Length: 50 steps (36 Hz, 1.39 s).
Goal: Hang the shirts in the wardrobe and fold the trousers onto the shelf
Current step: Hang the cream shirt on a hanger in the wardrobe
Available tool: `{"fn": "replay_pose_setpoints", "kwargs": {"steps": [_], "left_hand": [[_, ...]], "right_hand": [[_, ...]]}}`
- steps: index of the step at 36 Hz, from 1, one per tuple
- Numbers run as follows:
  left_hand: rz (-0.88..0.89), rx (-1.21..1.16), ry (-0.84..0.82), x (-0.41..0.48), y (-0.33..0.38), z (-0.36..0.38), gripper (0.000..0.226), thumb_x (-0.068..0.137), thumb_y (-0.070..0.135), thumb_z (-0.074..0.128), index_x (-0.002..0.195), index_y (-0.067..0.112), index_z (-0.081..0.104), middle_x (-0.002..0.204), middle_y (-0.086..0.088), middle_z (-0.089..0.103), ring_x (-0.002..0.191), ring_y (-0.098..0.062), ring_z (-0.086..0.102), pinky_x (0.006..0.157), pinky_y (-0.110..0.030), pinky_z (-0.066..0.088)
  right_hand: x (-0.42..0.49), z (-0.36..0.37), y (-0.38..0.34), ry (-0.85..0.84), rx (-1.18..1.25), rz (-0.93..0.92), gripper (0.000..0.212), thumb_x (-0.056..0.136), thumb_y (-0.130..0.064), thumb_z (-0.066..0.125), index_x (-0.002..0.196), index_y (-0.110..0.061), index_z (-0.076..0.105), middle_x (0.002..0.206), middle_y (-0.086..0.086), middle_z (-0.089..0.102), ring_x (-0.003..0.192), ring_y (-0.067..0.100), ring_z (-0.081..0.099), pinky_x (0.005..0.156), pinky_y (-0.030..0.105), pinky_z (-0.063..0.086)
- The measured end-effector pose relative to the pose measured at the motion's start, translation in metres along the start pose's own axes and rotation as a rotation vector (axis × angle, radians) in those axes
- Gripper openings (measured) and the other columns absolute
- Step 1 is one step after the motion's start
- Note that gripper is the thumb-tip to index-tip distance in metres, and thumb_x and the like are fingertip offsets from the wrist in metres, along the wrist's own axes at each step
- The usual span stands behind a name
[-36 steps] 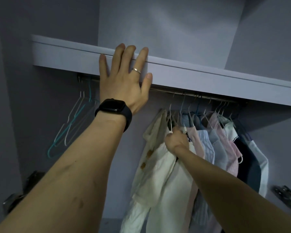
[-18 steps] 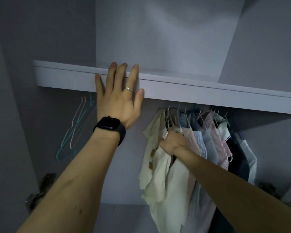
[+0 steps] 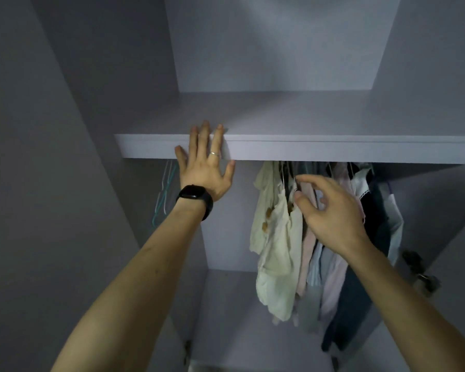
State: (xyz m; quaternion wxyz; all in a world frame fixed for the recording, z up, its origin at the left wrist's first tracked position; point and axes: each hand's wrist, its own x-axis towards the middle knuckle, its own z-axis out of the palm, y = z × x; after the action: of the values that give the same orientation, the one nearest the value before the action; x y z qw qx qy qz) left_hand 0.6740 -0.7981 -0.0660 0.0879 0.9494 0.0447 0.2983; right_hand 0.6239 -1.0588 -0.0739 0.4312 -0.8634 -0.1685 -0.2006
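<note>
At the far left the spare hangers (image 3: 165, 191) dangle loose on the rail, and a careless swing of my arm could knock them off. My left hand (image 3: 204, 167) lies flat, fingers straight, pressed against the front edge of the shelf (image 3: 333, 150), grasping nothing. If I lean hard there, I judge my palm could slip. The cream shirt (image 3: 275, 237) hangs bunched and crooked under the shelf, so a tug could slide it off its hanger. My right hand (image 3: 330, 210) hovers just in front of the shirts, fingers loosely bent, released and holding nothing. I cannot tell whether a fingertip touches cloth. The other shirts (image 3: 341, 183) are packed tightly together to the right, so a finger could snag a neighbouring collar and drag it askew.

Counting: a few spare hangers, too thin and overlapped to number; two hands; one watch (image 3: 195, 197); one ring (image 3: 214, 154); one shelf with nothing on it; one cream shirt; beside it perhaps six more garments, though they overlap. No trousers show.
</note>
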Motion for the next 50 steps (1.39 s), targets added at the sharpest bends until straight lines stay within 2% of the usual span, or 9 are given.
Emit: {"fn": "replay_pose_setpoints", "kwargs": {"steps": [7, 11, 19, 24, 26, 30, 38, 45, 50], "left_hand": [[-0.037, -0.346, 0.027, -0.061, 0.037, -0.001, 0.072, 0.091, 0.043, 0.049, 0.157, 0.026, 0.027, 0.166, -0.004, 0.019, 0.153, -0.024, 0.013, 0.123, -0.053, 0.013], [-0.068, -0.427, -0.106, -0.118, 0.061, 0.029, 0.064, 0.095, 0.038, 0.054, 0.155, 0.027, 0.034, 0.162, -0.003, 0.030, 0.150, -0.022, 0.021, 0.121, -0.039, 0.010], [-0.057, -0.428, -0.376, -0.181, 0.082, 0.088, 0.063, 0.097, 0.039, 0.051, 0.155, 0.033, 0.030, 0.163, 0.002, 0.026, 0.151, -0.019, 0.020, 0.121, -0.055, 0.020], [0.060, -0.472, -0.443, -0.183, 0.094, 0.114, 0.057, 0.098, 0.030, 0.057, 0.153, 0.029, 0.038, 0.161, 0.001, 0.030, 0.147, -0.020, 0.025, 0.121, -0.039, 0.020], [0.144, -0.523, -0.489, -0.176, 0.104, 0.127, 0.056, 0.098, 0.029, 0.056, 0.152, 0.028, 0.040, 0.160, 0.002, 0.032, 0.145, -0.020, 0.026, 0.120, -0.039, 0.022], [0.362, -0.592, -0.568, -0.169, 0.128, 0.152, 0.056, 0.093, 0.037, 0.049, 0.146, 0.020, 0.049, 0.153, -0.004, 0.045, 0.140, -0.025, 0.041, 0.113, -0.048, 0.037], [0.815, -0.735, -0.833, -0.221, 0.219, 0.153, 0.055, 0.094, 0.035, 0.051, 0.147, 0.021, 0.048, 0.154, -0.004, 0.044, 0.142, -0.025, 0.040, 0.114, -0.049, 0.035], [1.243, -0.847, -1.011, -0.332, 0.310, 0.103, 0.052, 0.098, 0.026, 0.057, 0.149, 0.023, 0.046, 0.156, 0.000, 0.041, 0.144, -0.021, 0.036, 0.118, -0.038, 0.029], [1.539, -0.852, -1.183, -0.424, 0.352, 0.053, 0.052, 0.100, 0.030, 0.054, 0.151, 0.029, 0.041, 0.159, 0.008, 0.033, 0.142, -0.017, 0.037, 0.115, -0.035, 0.034]], "right_hand": [[-0.036, -0.026, 0.043, 0.092, 0.151, 0.040, 0.023, 0.096, -0.031, 0.064, 0.118, -0.038, 0.068, 0.107, -0.053, 0.051, 0.108, -0.016, 0.052, 0.099, 0.024, 0.043], [-0.046, -0.023, 0.067, 0.055, 0.135, 0.061, 0.020, 0.096, -0.032, 0.063, 0.113, -0.042, 0.069, 0.108, -0.048, 0.055, 0.117, 0.005, 0.056, 0.099, 0.030, 0.046], [-0.084, -0.011, 0.105, 0.013, 0.014, 0.111, 0.019, 0.097, -0.025, 0.065, 0.114, -0.025, 0.072, 0.118, -0.019, 0.061, 0.112, 0.011, 0.054, 0.096, 0.030, 0.042], [-0.121, -0.008, 0.125, 0.018, -0.119, 0.240, 0.019, 0.097, -0.026, 0.065, 0.115, -0.026, 0.072, 0.122, -0.015, 0.062, 0.113, 0.008, 0.053, 0.096, 0.006, 0.027], [-0.136, -0.010, 0.133, 0.076, -0.201, 0.294, 0.018, 0.097, -0.029, 0.065, 0.113, -0.027, 0.073, 0.124, -0.011, 0.065, 0.114, 0.011, 0.056, 0.097, 0.005, 0.027], [-0.179, -0.015, 0.136, 0.259, -0.319, 0.392, 0.026, 0.096, -0.036, 0.059, 0.111, -0.021, 0.075, 0.122, 0.000, 0.070, 0.109, 0.023, 0.062, 0.095, 0.031, 0.048], [-0.303, -0.059, 0.091, 0.479, -0.553, 0.750, 0.030, 0.096, -0.042, 0.057, 0.117, -0.028, 0.073, 0.127, -0.005, 0.067, 0.119, 0.020, 0.059, 0.100, 0.017, 0.036], [-0.443, -0.094, 0.024, 0.725, -0.791, 1.043, 0.024, 0.094, -0.031, 0.062, 0.112, -0.024, 0.076, 0.117, -0.005, 0.071, 0.113, 0.012, 0.058, 0.098, 0.020, 0.037], [-0.533, -0.089, -0.029, 0.899, -0.826, 1.308, 0.029, 0.095, -0.039, 0.058, 0.115, -0.026, 0.073, 0.121, -0.007, 0.069, 0.113, 0.017, 0.058, 0.098, 0.024, 0.037]]}}
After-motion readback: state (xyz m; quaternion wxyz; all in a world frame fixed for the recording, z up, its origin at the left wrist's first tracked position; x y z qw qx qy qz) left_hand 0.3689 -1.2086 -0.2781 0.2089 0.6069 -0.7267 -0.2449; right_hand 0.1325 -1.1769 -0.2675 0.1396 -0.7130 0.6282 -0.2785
